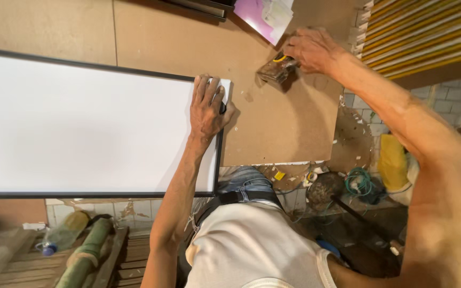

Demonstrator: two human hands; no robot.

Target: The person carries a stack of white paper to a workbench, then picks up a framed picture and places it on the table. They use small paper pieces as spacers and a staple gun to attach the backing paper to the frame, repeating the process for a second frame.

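Note:
A large white board in a thin black frame (pixel 81 128) lies flat on a brown fibreboard worktop (pixel 273 117). My left hand (pixel 207 106) rests palm down on the frame's far right corner, fingers spread over the white surface. My right hand (pixel 311 49) reaches out to the right and grips a small worn metal tool with a yellow part (pixel 276 68), which rests on the worktop. The tool's working end is hidden by my fingers.
A pink sheet and papers (pixel 265 16) lie at the worktop's far edge. Yellow and white mouldings (pixel 422 32) are stacked at the upper right. Below the worktop lie a plastic bottle (pixel 62 234), green wire coil (pixel 359 181), a yellow bag (pixel 392 162) and scraps.

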